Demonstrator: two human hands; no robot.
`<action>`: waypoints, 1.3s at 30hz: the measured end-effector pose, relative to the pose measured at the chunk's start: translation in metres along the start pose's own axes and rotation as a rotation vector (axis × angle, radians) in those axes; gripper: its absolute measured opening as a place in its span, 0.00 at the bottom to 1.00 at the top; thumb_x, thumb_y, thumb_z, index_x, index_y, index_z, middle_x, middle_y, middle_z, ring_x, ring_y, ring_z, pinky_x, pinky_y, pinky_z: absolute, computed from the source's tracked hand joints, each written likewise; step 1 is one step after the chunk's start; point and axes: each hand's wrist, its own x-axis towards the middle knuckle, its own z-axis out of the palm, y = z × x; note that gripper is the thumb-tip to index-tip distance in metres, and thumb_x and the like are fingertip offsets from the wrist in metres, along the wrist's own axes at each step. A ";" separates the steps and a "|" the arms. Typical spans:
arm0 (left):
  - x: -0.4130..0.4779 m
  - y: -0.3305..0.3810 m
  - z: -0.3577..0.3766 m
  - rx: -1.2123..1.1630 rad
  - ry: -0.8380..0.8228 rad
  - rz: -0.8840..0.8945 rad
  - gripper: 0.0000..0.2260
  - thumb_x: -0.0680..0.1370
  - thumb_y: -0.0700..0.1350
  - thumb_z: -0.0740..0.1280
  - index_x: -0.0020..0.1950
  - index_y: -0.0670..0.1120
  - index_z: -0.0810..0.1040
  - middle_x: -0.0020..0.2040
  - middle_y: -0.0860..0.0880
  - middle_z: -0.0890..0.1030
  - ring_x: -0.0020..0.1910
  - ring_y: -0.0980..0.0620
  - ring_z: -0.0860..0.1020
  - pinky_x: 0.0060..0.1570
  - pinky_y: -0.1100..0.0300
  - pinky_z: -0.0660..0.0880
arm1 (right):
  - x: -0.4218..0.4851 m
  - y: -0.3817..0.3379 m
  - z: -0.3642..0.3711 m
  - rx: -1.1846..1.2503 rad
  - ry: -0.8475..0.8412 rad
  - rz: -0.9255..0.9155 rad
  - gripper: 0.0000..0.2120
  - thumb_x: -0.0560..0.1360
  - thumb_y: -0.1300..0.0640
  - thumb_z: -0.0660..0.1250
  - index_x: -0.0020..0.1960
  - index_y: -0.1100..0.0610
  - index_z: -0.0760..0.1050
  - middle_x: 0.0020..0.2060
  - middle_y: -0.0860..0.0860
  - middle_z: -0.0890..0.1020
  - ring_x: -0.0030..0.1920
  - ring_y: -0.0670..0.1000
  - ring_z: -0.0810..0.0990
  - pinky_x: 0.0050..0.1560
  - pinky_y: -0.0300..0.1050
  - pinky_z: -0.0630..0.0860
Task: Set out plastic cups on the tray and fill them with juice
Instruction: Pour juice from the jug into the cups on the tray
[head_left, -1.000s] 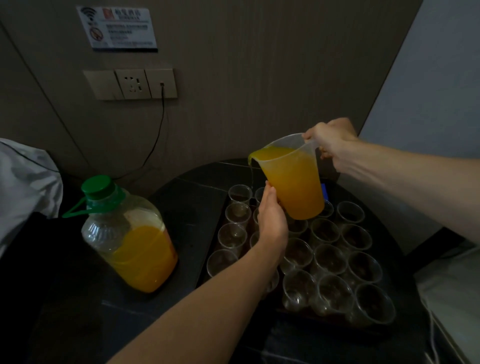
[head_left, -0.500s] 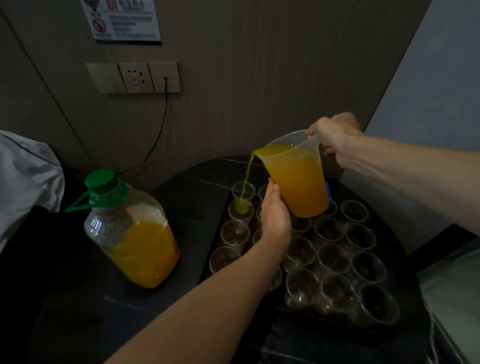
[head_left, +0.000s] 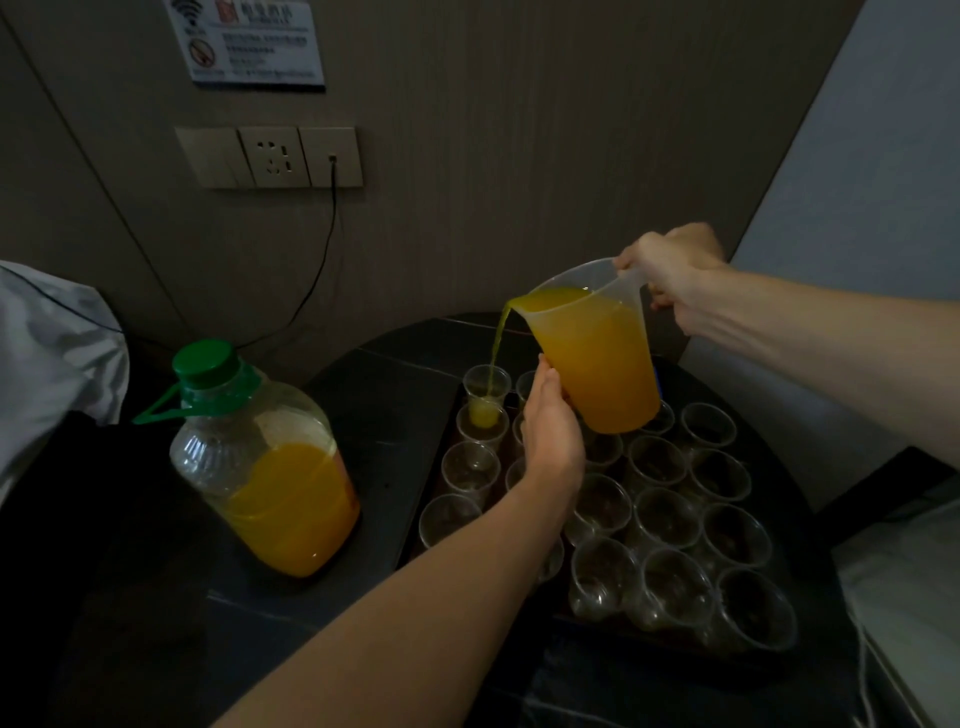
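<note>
A clear plastic jug (head_left: 597, 358) full of orange juice is tilted to the left above the dark tray (head_left: 415, 535). My right hand (head_left: 670, 275) grips its handle. My left hand (head_left: 550, 426) presses against the jug's lower left side. A thin stream of juice falls from the spout into the far-left clear cup (head_left: 485, 395), which has a little juice at its bottom. Several empty clear cups (head_left: 670, 514) stand in rows on the tray; my left forearm hides some of them.
A big clear bottle (head_left: 265, 467) with a green cap, about half full of juice, stands on the dark round table (head_left: 374, 395) left of the tray. A wall socket (head_left: 270, 156) with a black cable is behind. White cloth (head_left: 52, 353) lies at the far left.
The jug has tipped further to the left and juice now streams from its spout into the far-left cup. Both hands have kept their hold on the jug.
</note>
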 end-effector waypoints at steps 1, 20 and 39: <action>-0.001 0.001 0.000 0.004 0.001 -0.002 0.31 0.74 0.66 0.54 0.78 0.64 0.62 0.75 0.53 0.71 0.74 0.49 0.68 0.75 0.39 0.60 | 0.000 0.000 0.000 0.001 0.002 -0.001 0.05 0.77 0.57 0.71 0.51 0.55 0.77 0.43 0.51 0.79 0.39 0.47 0.76 0.44 0.43 0.77; 0.000 0.007 -0.006 0.053 0.017 0.027 0.28 0.77 0.61 0.53 0.79 0.64 0.61 0.76 0.53 0.70 0.74 0.49 0.68 0.76 0.40 0.60 | 0.000 -0.008 0.006 0.009 0.009 0.014 0.08 0.77 0.56 0.70 0.56 0.56 0.78 0.44 0.52 0.80 0.37 0.46 0.77 0.34 0.40 0.72; -0.006 0.012 -0.006 0.008 -0.012 0.008 0.21 0.86 0.50 0.51 0.80 0.59 0.61 0.75 0.49 0.72 0.72 0.49 0.71 0.74 0.49 0.62 | 0.002 -0.009 0.004 0.014 0.027 0.018 0.10 0.77 0.56 0.70 0.58 0.55 0.78 0.46 0.52 0.81 0.36 0.46 0.76 0.33 0.41 0.72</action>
